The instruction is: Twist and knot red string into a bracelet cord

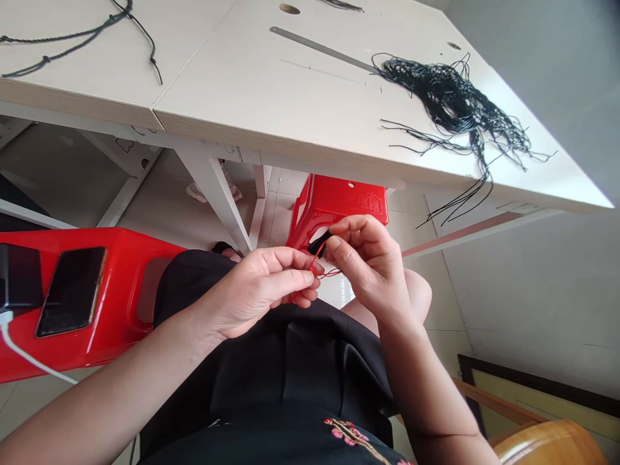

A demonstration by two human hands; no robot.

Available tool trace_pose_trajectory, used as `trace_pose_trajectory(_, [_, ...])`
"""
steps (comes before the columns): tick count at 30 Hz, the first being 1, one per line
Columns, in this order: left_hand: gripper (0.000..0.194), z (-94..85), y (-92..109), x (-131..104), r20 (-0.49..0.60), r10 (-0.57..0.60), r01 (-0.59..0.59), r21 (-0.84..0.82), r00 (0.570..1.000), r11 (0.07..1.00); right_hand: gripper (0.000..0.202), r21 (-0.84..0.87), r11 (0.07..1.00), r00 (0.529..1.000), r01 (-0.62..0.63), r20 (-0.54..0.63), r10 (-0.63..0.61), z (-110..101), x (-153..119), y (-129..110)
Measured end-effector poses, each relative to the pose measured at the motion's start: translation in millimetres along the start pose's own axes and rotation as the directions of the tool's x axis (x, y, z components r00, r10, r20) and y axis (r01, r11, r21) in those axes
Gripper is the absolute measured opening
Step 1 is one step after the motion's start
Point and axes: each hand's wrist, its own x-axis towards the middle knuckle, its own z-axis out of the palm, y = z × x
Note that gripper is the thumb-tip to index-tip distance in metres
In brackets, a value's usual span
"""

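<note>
Above my lap, my left hand (276, 281) pinches a thin red cord (317, 255) between thumb and index finger. Just to its right, my right hand (365, 258) is closed with thumb and index finger together, on the upper end of the red cord. A small black piece (318, 244) lies at those right fingertips, partly hidden by them. Loose strands of the red cord run between the two hands. What the other fingers hold, if anything, is hidden.
On the pale table (232, 97) lie a tangled bundle of black cords (450, 97), a metal ruler (320, 46) and knotted black cord (92, 32). A red stool (116, 271) at left bears a phone (72, 290); another red stool (349, 197) stands under the table.
</note>
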Motion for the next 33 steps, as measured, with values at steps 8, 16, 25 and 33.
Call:
trace_pose_trajectory(8, [0.01,0.5,6.7,-5.2,-0.065,0.058,-0.058,0.006,0.996,0.998,0.016,-0.282,0.847,0.884,0.45,0.276,-0.378,-14.2,0.6,-4.6])
trace_pose_trajectory(16, [0.011,1.8,6.7,-4.8,-0.068,0.183,-0.165,0.218,0.981,0.962,0.011,-0.535,0.724,0.9,0.436,0.245,-0.361,-12.0,-12.8,-17.7])
trace_pose_trajectory(25, [0.01,3.2,5.4,-4.9,-0.012,0.52,-0.291,0.818,0.854,0.497,0.018,-0.563,0.564,0.795,0.604,0.379,-0.473,-5.7,-13.2,-5.4])
trace_pose_trajectory(33, [0.013,-2.5,5.6,-1.1,-0.006,0.397,-0.197,0.86,0.918,0.471,0.028,-0.342,0.848,0.905,0.404,0.288,-0.315,-1.9,-13.7,7.7])
